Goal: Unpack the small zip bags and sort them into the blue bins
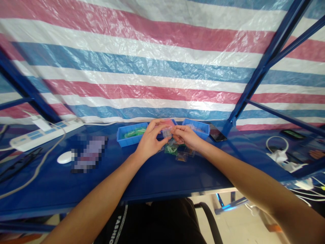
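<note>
My left hand [153,139] and my right hand [186,136] meet over the middle of the blue table, in front of the bins. Between them is a small clear plastic bag [167,132], pinched by the left thumb and fingers. My right fingertips are closed at the bag's right edge; whatever lies inside it is too small to make out. Just below the hands lie several small clear packets, one with green contents [171,149] and one with brownish-gold contents [181,157].
Blue bins stand behind my hands: the left bin [132,140] holds green pieces, the right bin [203,132] clear packets. A middle one is partly hidden. A dark phone [217,132] lies right, a power strip [48,134] and white oval object [65,157] left. Striped sheeting [152,67] hangs behind.
</note>
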`<action>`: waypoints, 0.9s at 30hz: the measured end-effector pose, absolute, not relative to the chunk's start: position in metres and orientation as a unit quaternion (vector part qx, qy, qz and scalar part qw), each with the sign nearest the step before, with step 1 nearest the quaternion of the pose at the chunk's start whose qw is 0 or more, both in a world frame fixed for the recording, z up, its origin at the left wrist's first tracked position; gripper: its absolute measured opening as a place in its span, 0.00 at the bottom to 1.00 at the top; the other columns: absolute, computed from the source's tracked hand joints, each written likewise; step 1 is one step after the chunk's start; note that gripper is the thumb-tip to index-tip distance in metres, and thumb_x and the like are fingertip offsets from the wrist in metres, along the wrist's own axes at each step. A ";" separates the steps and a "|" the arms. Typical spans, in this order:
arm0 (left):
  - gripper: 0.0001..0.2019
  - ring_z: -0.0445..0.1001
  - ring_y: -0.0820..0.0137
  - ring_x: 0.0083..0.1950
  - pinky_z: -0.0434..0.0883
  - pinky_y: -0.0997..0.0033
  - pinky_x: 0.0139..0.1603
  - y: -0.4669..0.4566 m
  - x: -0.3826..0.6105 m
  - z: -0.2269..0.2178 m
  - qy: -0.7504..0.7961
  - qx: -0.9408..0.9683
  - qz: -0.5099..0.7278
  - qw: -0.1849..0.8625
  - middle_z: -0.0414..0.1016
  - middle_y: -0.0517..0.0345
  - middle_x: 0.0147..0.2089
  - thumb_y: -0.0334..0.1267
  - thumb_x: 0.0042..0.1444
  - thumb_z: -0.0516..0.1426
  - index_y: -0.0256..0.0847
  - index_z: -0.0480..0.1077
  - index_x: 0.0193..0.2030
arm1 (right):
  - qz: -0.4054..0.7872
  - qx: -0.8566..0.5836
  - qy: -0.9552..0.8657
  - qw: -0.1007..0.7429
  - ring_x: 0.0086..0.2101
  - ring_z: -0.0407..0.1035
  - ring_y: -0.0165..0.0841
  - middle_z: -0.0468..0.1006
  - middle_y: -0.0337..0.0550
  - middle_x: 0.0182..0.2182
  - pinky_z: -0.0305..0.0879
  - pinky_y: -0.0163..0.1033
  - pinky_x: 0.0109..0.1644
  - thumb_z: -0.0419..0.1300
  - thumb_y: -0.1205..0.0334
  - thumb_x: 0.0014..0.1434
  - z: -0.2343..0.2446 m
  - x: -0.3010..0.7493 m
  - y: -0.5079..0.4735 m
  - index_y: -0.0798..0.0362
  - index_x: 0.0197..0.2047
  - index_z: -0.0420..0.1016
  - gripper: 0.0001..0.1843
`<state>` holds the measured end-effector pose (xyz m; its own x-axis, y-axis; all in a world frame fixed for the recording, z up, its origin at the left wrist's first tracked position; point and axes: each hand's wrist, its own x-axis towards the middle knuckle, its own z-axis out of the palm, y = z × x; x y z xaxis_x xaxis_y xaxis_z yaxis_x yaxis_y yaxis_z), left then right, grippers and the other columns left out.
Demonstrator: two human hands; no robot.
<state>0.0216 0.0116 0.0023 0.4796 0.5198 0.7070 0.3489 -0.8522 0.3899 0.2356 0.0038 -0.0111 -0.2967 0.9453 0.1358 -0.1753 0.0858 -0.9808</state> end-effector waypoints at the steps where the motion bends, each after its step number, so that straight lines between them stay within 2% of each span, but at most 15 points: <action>1: 0.20 0.71 0.56 0.68 0.79 0.56 0.59 0.012 0.021 0.002 0.254 0.854 0.445 0.094 0.69 0.46 0.68 0.33 0.63 0.64 0.46 0.75 0.62 | 0.585 -0.344 -0.555 0.481 0.17 0.51 0.23 0.66 0.30 0.17 0.42 0.35 0.23 0.71 0.49 0.57 -0.011 0.235 0.004 0.51 0.30 0.69 0.18; 5: 0.15 0.72 0.57 0.67 0.75 0.51 0.66 0.016 0.020 0.000 0.236 0.850 0.465 0.077 0.72 0.46 0.65 0.35 0.67 0.63 0.47 0.79 0.59 | 0.581 -0.345 -0.559 0.480 0.17 0.51 0.24 0.66 0.30 0.18 0.43 0.35 0.22 0.71 0.46 0.58 -0.011 0.236 0.004 0.50 0.30 0.70 0.20; 8: 0.10 0.74 0.57 0.65 0.74 0.51 0.66 0.020 0.019 -0.002 0.230 0.852 0.466 0.065 0.75 0.47 0.61 0.39 0.69 0.63 0.46 0.81 0.55 | 0.563 -0.353 -0.568 0.486 0.17 0.50 0.24 0.66 0.30 0.18 0.43 0.35 0.23 0.70 0.41 0.59 -0.015 0.236 0.007 0.50 0.32 0.70 0.22; 11: 0.09 0.77 0.60 0.58 0.75 0.54 0.63 0.022 0.018 -0.004 0.251 0.846 0.465 0.065 0.78 0.49 0.56 0.42 0.70 0.62 0.46 0.82 0.52 | 0.510 -0.380 -0.584 0.504 0.18 0.54 0.25 0.68 0.32 0.20 0.46 0.34 0.23 0.69 0.36 0.60 -0.018 0.237 0.010 0.50 0.33 0.70 0.25; 13: 0.09 0.79 0.62 0.54 0.77 0.58 0.58 0.022 0.018 -0.004 0.265 0.842 0.464 0.075 0.79 0.50 0.53 0.43 0.71 0.61 0.45 0.82 0.50 | 0.469 -0.388 -0.602 0.517 0.20 0.59 0.26 0.72 0.34 0.24 0.52 0.35 0.24 0.67 0.35 0.61 -0.018 0.238 0.011 0.50 0.35 0.73 0.25; 16: 0.11 0.80 0.63 0.50 0.78 0.62 0.50 0.022 0.019 -0.004 0.280 0.836 0.463 0.096 0.80 0.51 0.49 0.46 0.71 0.61 0.43 0.82 0.46 | 0.429 -0.375 -0.638 0.518 0.25 0.65 0.29 0.78 0.38 0.31 0.62 0.36 0.30 0.67 0.36 0.62 -0.014 0.239 0.009 0.50 0.42 0.79 0.24; 19: 0.13 0.80 0.63 0.48 0.77 0.63 0.48 0.022 0.019 -0.004 0.281 0.835 0.462 0.105 0.80 0.51 0.47 0.47 0.71 0.60 0.42 0.82 0.42 | 0.412 -0.360 -0.666 0.507 0.29 0.68 0.31 0.81 0.40 0.35 0.66 0.37 0.34 0.70 0.38 0.60 -0.013 0.239 0.006 0.50 0.45 0.82 0.23; 24: 0.13 0.81 0.62 0.49 0.79 0.63 0.47 0.023 0.019 -0.006 0.277 0.847 0.440 0.114 0.81 0.50 0.51 0.49 0.70 0.61 0.43 0.82 0.48 | 0.352 -0.375 -0.690 0.509 0.31 0.69 0.33 0.82 0.42 0.36 0.67 0.39 0.37 0.68 0.40 0.62 -0.017 0.242 0.011 0.50 0.42 0.82 0.21; 27: 0.16 0.83 0.61 0.48 0.80 0.62 0.47 0.023 0.021 -0.010 0.297 0.856 0.403 0.131 0.83 0.50 0.54 0.51 0.68 0.63 0.44 0.81 0.53 | 0.239 -0.414 -0.687 0.547 0.33 0.70 0.35 0.80 0.42 0.35 0.68 0.41 0.39 0.65 0.45 0.66 -0.014 0.252 0.017 0.50 0.42 0.79 0.16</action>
